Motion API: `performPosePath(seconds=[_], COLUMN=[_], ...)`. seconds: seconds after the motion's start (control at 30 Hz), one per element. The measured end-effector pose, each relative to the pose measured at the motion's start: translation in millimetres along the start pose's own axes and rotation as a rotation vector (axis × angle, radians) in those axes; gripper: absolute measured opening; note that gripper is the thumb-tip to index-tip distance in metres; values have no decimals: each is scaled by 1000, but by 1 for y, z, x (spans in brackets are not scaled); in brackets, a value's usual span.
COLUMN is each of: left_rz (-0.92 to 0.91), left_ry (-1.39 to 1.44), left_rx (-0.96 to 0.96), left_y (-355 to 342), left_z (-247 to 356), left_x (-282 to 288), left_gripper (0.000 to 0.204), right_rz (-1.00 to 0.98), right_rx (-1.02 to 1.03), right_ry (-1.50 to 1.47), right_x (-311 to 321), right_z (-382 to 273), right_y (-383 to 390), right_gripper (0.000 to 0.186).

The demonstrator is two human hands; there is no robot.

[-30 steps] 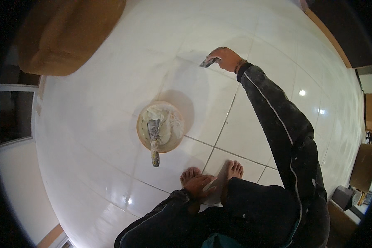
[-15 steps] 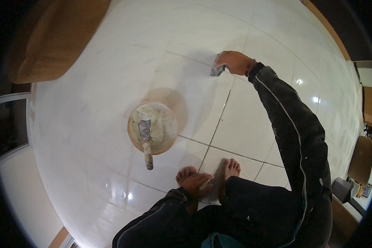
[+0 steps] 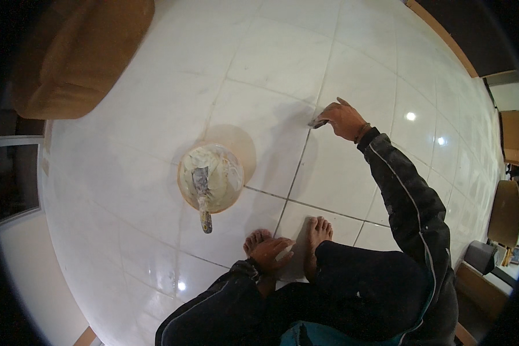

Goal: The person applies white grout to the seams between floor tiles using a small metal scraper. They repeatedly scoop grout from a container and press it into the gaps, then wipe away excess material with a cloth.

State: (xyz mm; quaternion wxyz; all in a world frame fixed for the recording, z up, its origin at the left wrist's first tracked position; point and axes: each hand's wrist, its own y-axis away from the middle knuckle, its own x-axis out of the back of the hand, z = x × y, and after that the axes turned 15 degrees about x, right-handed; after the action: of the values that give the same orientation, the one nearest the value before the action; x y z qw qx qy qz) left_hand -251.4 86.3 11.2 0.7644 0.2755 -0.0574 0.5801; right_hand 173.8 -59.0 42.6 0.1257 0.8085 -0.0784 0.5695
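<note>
My right hand [image 3: 345, 119] is closed on a small flat grey scraper [image 3: 317, 123], its edge against a dark joint between white floor tiles. Low in front of me, my left hand [image 3: 271, 256] hangs over my left foot [image 3: 256, 239]. Its fingers look curled together around a pale patch; whether that is a held thing or smeared paste I cannot make out. Left of the middle stands a round tub [image 3: 240, 195] of off-white paste [image 3: 214, 168]. A putty knife [image 3: 202, 199] lies in the paste, its smeared handle sticking out over the near rim.
Glossy white tiles [image 3: 271, 57] cover the floor, hazed with whitish residue; some joints look dark, others pale. A brown upholstered seat [image 3: 86, 57] is at the far left. Along the right edge are a grey bin [image 3: 480, 256] and a brown panel [image 3: 504, 213].
My right hand with the scraper has come nearer, down and slightly right, to the top of the dark joint. The left hand stays almost in place over the foot.
</note>
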Motion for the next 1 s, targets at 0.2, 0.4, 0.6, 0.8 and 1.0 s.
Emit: performPosePath(seconds=[0.2, 0.4, 0.6, 0.8, 1.0], left_rz=[-74, 93, -28, -144, -152], left_ry=[430, 696, 677, 534, 417], left_rx=[267, 165, 262, 253, 86], left_y=[-25, -57, -34, -6, 2], left_z=[17, 51, 51, 28, 0], left_x=[49, 115, 76, 3, -30], left_gripper=[34, 38, 42, 43, 40], right_rz=[367, 578, 397, 165, 51], right_rx=[-59, -221, -160, -201, -79], right_ry=[-156, -251, -113, 81, -77], right_x=[9, 6, 2, -18, -41], right_z=[12, 33, 21, -10, -103], right_y=[-5, -21, -31, -20, 31], right_gripper=[25, 25, 27, 40, 47])
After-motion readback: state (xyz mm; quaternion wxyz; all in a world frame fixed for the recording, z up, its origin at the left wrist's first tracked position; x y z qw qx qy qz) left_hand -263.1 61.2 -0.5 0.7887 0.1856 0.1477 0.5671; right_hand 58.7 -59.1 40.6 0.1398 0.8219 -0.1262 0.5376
